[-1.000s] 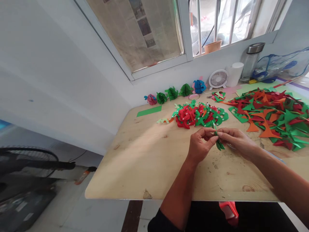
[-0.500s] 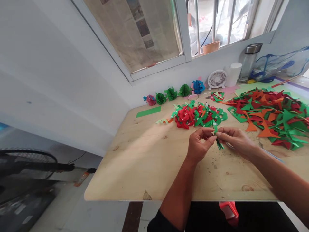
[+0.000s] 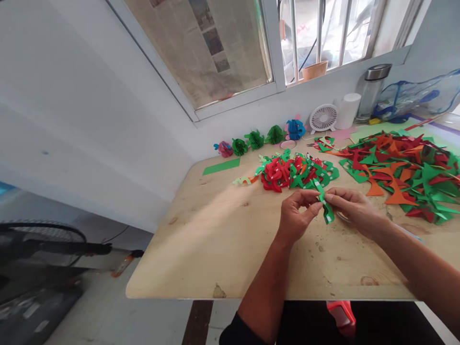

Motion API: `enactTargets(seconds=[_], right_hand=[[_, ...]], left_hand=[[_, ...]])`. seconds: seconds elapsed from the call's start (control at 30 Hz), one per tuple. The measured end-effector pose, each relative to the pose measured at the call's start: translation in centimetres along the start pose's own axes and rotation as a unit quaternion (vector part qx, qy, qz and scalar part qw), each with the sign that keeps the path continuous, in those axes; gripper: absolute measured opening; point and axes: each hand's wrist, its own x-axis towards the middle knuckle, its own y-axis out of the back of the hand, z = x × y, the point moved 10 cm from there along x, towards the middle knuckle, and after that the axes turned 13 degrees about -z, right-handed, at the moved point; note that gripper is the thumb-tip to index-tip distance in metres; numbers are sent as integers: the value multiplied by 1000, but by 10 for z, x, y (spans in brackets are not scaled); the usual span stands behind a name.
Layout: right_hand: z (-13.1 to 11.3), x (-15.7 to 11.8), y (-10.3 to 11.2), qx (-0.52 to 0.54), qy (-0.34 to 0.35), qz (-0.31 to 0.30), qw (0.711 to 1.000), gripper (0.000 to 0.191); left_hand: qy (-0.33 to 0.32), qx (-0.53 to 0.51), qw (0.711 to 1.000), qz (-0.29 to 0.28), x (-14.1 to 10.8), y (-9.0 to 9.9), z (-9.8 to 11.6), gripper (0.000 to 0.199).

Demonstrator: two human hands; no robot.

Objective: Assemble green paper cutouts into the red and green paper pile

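A green paper cut-out [image 3: 328, 214] with small white patches is pinched between both my hands, above the wooden table. The fingertips and thumb of my left hand [image 3: 295, 213] grip its left edge. From the other side my right hand [image 3: 354, 207] holds the same piece near its middle. Just beyond the hands lies a pile of red and green paper cut-outs [image 3: 276, 173], many bearing white patches. Part of a ring-shaped item [image 3: 343, 218] shows beneath my right hand; the rest is hidden.
Orange, red and green paper scraps [image 3: 402, 167] heap at the right. Folded paper figures [image 3: 256, 139] line the wall, beside a small white fan [image 3: 323, 118] and a glass bottle [image 3: 370, 96]. A green paper strip [image 3: 222, 166] lies far left on the table [image 3: 201, 239].
The green cut-out has turned, so its lower part shows a broader face with white patches. Both hands stay in nearly the same place.
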Motion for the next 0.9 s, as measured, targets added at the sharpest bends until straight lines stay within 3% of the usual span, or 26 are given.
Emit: enactTargets(seconds=[0.27, 0.9], right_hand=[[2, -1, -3, 49, -27, 9, 998, 35], [-1, -3, -6, 156, -27, 19, 987, 31]], left_hand=[[-8, 50, 999, -1, -1, -2, 6, 20], [-2, 26, 1000, -10, -1, -4, 3, 21]])
